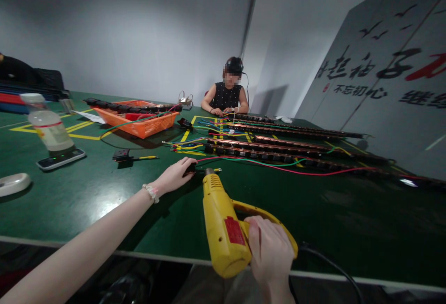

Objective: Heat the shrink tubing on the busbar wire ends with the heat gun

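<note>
My right hand [273, 248] is wrapped round the handle of a yellow heat gun [219, 220], which points away from me. Its metal nozzle [209, 171] is close to a short wire with a ring terminal [218, 170]. My left hand [177, 175] is closed on a small black block [190, 169], mostly covered by the fingers; the short wire lies just right of it. Beside it, red and green wires run right across the table. To the left lies a similar black socket block [121, 155] with a yellow-green wire [148, 157].
Long copper-lined black strips [251, 151] with coloured wire ends fill the right and middle of the green table [104, 188]. An orange basket [146, 127] holds more strips. A bottle [49, 127] and phone [61, 159] are left. A person [228, 93] sits opposite. The gun's cable [331, 264] trails right.
</note>
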Tool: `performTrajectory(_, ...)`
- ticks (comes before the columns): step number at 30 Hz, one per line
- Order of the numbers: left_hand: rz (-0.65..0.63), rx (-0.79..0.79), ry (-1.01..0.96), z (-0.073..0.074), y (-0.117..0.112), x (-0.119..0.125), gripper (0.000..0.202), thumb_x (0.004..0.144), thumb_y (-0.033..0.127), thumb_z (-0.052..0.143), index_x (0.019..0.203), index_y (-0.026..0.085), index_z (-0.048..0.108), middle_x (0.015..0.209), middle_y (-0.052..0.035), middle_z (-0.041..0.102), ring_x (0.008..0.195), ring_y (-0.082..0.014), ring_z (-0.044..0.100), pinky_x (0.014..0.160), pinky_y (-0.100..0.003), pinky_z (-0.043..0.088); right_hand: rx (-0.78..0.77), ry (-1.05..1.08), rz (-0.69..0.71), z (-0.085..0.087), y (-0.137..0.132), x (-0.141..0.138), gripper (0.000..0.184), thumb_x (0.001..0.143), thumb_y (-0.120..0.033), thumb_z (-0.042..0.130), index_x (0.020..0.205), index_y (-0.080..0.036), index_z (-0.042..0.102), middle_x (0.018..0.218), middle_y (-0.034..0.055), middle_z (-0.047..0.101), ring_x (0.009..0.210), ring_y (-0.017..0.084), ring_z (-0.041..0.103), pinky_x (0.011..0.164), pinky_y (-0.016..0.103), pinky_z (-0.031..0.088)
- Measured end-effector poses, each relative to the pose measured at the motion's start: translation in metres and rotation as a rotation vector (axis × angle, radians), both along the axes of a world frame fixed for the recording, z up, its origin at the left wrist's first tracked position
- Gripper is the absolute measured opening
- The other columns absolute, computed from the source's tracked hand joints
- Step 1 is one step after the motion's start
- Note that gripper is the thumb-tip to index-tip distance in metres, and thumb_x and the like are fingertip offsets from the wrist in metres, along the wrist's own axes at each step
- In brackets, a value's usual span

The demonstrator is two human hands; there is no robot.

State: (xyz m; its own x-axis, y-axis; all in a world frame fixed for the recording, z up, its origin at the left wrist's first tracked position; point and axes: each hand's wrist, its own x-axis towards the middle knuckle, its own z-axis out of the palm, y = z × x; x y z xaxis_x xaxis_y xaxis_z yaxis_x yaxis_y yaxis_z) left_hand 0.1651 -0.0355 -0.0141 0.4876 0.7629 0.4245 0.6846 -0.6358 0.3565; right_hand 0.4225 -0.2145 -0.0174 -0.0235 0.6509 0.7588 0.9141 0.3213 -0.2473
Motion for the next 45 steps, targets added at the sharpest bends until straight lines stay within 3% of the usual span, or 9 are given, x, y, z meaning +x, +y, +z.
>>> performTrajectory(7, 0.001, 0.005, 0.006, 0.000, 0.000, -0.001, 0.041, 0.085, 0.027, 0.046, 0.125, 0.024, 0.044, 0.121, -0.0064, 0.054, 0.105, -0.0208, 0.058, 0.088, -0.033, 0.048, 0.035, -0.083, -0.137, -0.005, 0.000, 0.038, 0.036, 0.097, -0.026, 0.031, 0.078, -0.019, 0.060, 0.070, 0.0005, 0.063, 0.065, 0.014, 0.054, 0.069, 0.027, 0.034)
performTrajectory(12, 0.029, 0.016, 0.014, 0.001, -0.001, 0.001, 0.044, 0.084, 0.027, 0.046, 0.127, 0.023, 0.042, 0.123, -0.0073, 0.054, 0.110, -0.0222, 0.056, 0.091, -0.034, 0.047, 0.037, -0.170, -0.191, -0.007, -0.002, 0.045, 0.039, 0.098, -0.024, 0.027, 0.079, -0.018, 0.060, 0.073, 0.0025, 0.064, 0.069, 0.016, 0.055, 0.070, 0.029, 0.035)
performTrajectory(19, 0.064, 0.007, 0.019, -0.003, 0.006, 0.004, 0.037, 0.083, 0.033, 0.049, 0.119, 0.023, 0.046, 0.116, -0.0064, 0.057, 0.103, -0.0230, 0.059, 0.086, -0.035, 0.048, 0.038, -0.234, -0.138, -0.004, -0.006, 0.032, 0.033, 0.096, -0.021, 0.030, 0.080, -0.018, 0.059, 0.072, 0.0009, 0.063, 0.066, 0.015, 0.054, 0.068, 0.028, 0.033)
performTrajectory(26, 0.051, -0.005, -0.005, -0.003, 0.006, 0.004, 0.036, 0.082, 0.030, 0.048, 0.117, 0.023, 0.047, 0.115, -0.0070, 0.057, 0.101, -0.0230, 0.059, 0.085, -0.036, 0.048, 0.010, 0.033, -0.098, -0.009, -0.009, -0.021, 0.036, 0.097, -0.025, 0.029, 0.076, -0.020, 0.058, 0.068, 0.0004, 0.059, 0.065, 0.015, 0.049, 0.069, 0.029, 0.030)
performTrajectory(31, 0.041, -0.024, -0.047, -0.004, 0.007, 0.001, 0.037, 0.080, 0.023, 0.047, 0.117, 0.023, 0.047, 0.118, -0.0067, 0.056, 0.106, -0.0223, 0.057, 0.088, -0.035, 0.048, 0.013, 0.059, -0.032, -0.007, -0.006, -0.043, 0.035, 0.096, -0.022, 0.029, 0.074, -0.020, 0.057, 0.066, 0.0002, 0.057, 0.065, 0.015, 0.047, 0.069, 0.030, 0.028)
performTrajectory(39, 0.031, -0.055, -0.060, -0.003, 0.006, -0.001, 0.037, 0.080, 0.024, 0.048, 0.117, 0.022, 0.048, 0.119, -0.0067, 0.056, 0.106, -0.0219, 0.057, 0.092, -0.035, 0.047, -0.026, 0.022, -0.008, -0.001, -0.006, -0.039, 0.036, 0.096, -0.023, 0.030, 0.072, -0.020, 0.056, 0.065, -0.0005, 0.056, 0.064, 0.015, 0.045, 0.067, 0.029, 0.026)
performTrajectory(45, 0.072, -0.069, -0.051, 0.002, 0.000, -0.001, 0.034, 0.082, 0.034, 0.050, 0.115, 0.024, 0.052, 0.115, -0.0041, 0.058, 0.096, -0.0205, 0.061, 0.086, -0.034, 0.049, 0.029, 0.015, -0.014, -0.004, -0.001, -0.011, 0.036, 0.097, -0.025, 0.031, 0.073, -0.020, 0.058, 0.066, -0.0003, 0.058, 0.064, 0.013, 0.048, 0.068, 0.028, 0.029)
